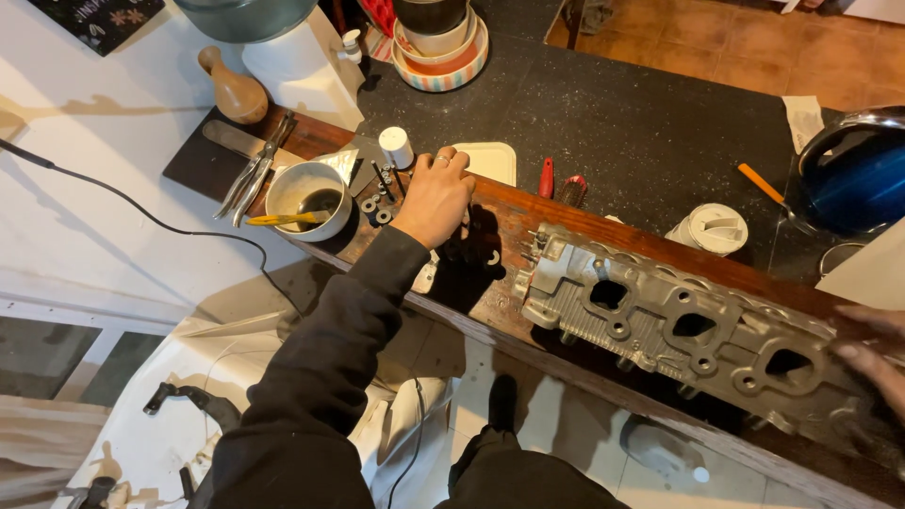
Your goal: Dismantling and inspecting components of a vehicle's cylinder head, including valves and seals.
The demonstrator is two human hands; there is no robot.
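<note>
My left hand (436, 196), in a black sleeve and with a ring on one finger, reaches over the wooden board (490, 311) and rests palm down with curled fingers among small black metal parts (379, 205); whether it grips one is hidden. A grey metal engine cylinder head (679, 330) lies lengthwise on the board to the right. My right hand (872, 353) lies flat on the far right end of the cylinder head, fingers spread, at the frame's edge.
A white bowl with dark liquid and a yellow-handled brush (306, 200) sits left of my left hand, pliers (253, 174) beyond it. A small white bottle (396, 146), a white lid (715, 228), a red-handled tool (547, 177), stacked bowls (441, 47) and a blue pot (853, 174) stand on the black counter.
</note>
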